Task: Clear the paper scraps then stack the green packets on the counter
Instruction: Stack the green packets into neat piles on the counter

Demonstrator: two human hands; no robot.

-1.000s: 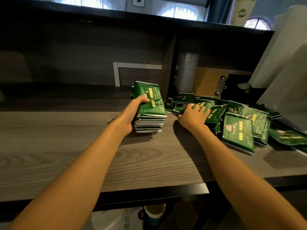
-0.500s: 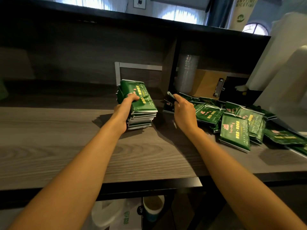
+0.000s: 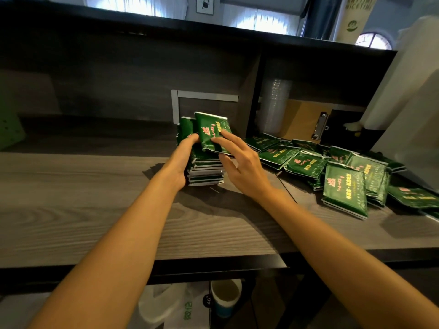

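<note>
1. The biggest risk, as I judge it, is the stack (image 3: 206, 173). It is tall and its lower layers sit slightly out of line. If the next packet (image 3: 210, 131) goes on crooked or gets shoved sideways, the top layers could slide toward the back edge of the worktop (image 3: 95, 210).
2. The wrappers look glossy, so a weak pinch could drop the packet short, down the stack's front.
3. My right hand (image 3: 240, 167) pinches that packet, fingers (image 3: 225, 138) spread on its printed face and thumb under its near edge. It is tilted over the stack's top, and I cannot tell whether it touches.
4. My left hand (image 3: 183, 160) grips the stack's left side, thumb on top.
5. The stack stands mid-worktop, toward the back edge. The loose packets (image 3: 304, 162) are heaped toward the right edge, apart from both hands.
</note>
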